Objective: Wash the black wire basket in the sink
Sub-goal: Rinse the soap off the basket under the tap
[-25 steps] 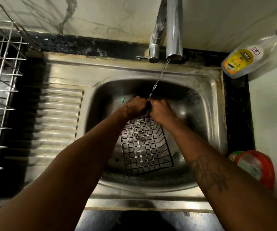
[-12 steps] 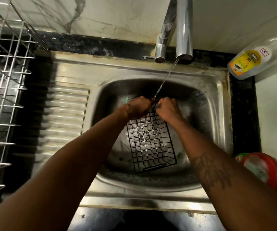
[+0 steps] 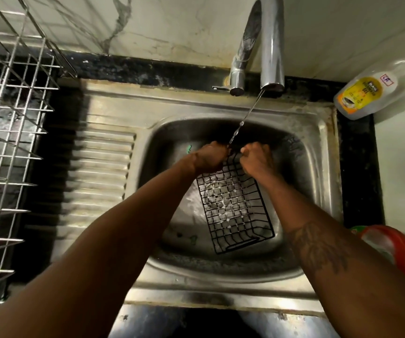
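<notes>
Black wire basket [image 3: 233, 211] tilting inside sink [image 3: 323, 167], far rim raised under thin water stream [image 3: 242, 123] from tap [image 3: 270, 45]. Left hand [image 3: 210, 157] and right hand [image 3: 256, 158] curling fingers, clamping far rim; mesh extending below fists toward viewer.

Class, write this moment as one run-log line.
phase: rinse | left hand: grips black wire basket far edge | right hand: grips same edge | tap: running, stream reaches hands | basket: inside sink
</notes>
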### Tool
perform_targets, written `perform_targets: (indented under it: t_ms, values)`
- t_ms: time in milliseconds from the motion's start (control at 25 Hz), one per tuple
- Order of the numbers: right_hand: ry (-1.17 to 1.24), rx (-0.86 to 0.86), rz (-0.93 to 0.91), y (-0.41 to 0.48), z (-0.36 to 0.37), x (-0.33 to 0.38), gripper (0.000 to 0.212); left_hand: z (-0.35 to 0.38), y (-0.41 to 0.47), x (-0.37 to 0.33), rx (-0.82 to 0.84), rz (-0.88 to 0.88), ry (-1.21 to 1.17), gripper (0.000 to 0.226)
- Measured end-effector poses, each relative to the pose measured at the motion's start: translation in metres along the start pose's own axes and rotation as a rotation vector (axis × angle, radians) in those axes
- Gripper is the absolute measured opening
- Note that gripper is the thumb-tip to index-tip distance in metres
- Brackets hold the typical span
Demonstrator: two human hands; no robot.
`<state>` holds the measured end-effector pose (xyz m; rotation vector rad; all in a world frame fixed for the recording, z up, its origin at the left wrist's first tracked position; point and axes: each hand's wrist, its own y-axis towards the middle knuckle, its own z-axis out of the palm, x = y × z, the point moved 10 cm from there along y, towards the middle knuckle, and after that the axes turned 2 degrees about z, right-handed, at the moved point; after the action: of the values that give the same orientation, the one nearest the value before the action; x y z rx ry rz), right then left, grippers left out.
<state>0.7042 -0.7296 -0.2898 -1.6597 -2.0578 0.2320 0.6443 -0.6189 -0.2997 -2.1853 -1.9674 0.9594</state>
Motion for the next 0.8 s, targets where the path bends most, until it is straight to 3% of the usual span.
perform_targets:
  t_ms: [160,440,800]
  values:
    - [-0.011,-0.043,-0.002,0.002,-0.002,-0.003,0.022,0.002,-0.013,0.02,-0.01,-0.057,-0.009,0.05]
    - [-0.014,-0.107,0.117,-0.006,-0.03,-0.033,0.024,-0.011,0.002,-0.01,-0.153,-0.118,0.001,0.028]
    - [-0.02,-0.081,0.053,-0.008,-0.018,-0.018,0.018,0.019,-0.023,0.023,-0.035,-0.088,-0.114,0.045]
